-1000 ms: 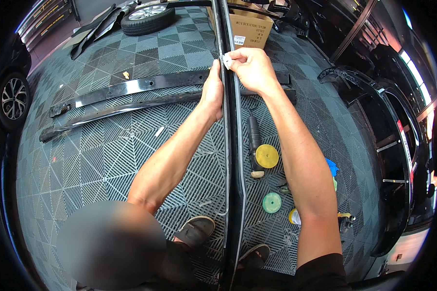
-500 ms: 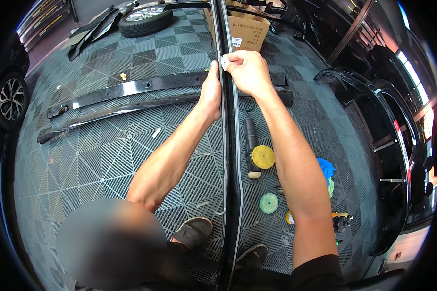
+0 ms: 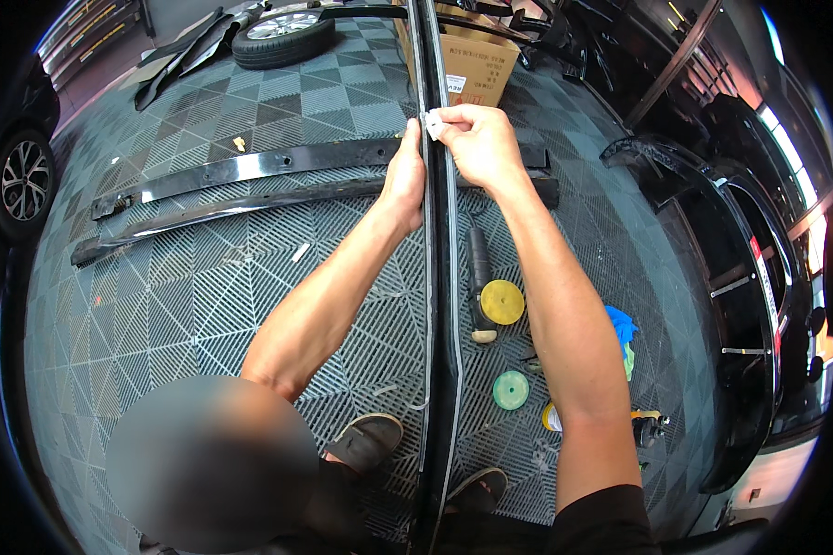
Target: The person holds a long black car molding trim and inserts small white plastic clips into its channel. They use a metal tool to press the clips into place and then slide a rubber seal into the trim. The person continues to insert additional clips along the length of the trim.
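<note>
Fingers: my left hand [image 3: 404, 176] lies flat along the left edge of the long black strip [image 3: 440, 305], fingers together and pressed to it, not wrapped round it. My right hand [image 3: 477, 143] has thumb and fingertips pinched on a small white scrap [image 3: 432, 124] at the strip's top face.
Strip: it runs from 6 o'clock between my feet up to 12 o'clock, narrow and glossy, resting in front of me over the floor.
Risk, left side: I judge the flat left hand could slide along that smooth edge if I press harder, since nothing hooks it.
Risk, middle: the white scrap is small, so I judge it could tear or slip from the pinch if pulled at a steep angle.
Risk, right side: the yellow disc [image 3: 502, 302] and green disc [image 3: 510, 389] lie just beside the strip at 5 o'clock; a dropped elbow could knock them.
Edges: two long black bars [image 3: 250, 185] cross under my hands toward 9 o'clock; a cardboard box [image 3: 467, 69] sits at 12 o'clock, near the strip's far end.
Room: grid floor [image 3: 185, 287] toward 8 o'clock is open; 3 o'clock is crowded by a curved black panel [image 3: 740, 277].
</note>
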Tool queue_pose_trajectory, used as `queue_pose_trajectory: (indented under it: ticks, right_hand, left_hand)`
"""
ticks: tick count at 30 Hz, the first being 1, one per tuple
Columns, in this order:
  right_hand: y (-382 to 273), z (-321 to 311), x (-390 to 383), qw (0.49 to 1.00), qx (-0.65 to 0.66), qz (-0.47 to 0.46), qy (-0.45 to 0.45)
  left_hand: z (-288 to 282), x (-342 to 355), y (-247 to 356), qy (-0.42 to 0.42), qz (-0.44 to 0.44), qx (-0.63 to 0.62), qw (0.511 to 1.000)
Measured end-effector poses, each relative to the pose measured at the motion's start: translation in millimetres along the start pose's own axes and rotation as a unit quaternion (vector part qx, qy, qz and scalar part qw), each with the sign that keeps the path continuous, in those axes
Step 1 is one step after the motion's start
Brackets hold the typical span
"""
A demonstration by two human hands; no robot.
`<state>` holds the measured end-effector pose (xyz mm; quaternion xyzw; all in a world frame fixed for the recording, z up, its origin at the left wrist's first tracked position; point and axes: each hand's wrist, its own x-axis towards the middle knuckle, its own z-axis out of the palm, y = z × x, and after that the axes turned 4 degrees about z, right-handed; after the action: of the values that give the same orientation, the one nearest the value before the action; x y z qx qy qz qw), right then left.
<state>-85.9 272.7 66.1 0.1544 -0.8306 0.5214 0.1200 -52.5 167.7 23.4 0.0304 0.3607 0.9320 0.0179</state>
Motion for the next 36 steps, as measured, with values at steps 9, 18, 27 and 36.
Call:
queue_pose_trajectory:
  ticks: [9, 18, 27, 36]
  right_hand:
    - [-2.3, 1.6, -1.3, 0.999, -0.025, 0.013, 0.037]
    - [6.2, 2.2, -1.1, 1.000, 0.004, 0.016, 0.014]
    - [10.5, -1.3, -2.8, 0.999, 0.002, 0.035, 0.007]
    - [7.4, -9.6, 3.7, 0.998, 0.052, 0.011, -0.013]
  left_hand:
    - [0.7, 0.3, -0.2, -0.001, -0.001, 0.020, 1.000]
    - [-1.1, 0.1, -2.1, 0.004, -0.009, 0.012, 1.000]
    - [-1.3, -1.5, -4.6, 0.007, -0.005, 0.045, 0.999]
    - [3.3, 4.3, -1.3, -0.030, 0.001, 0.037, 0.999]
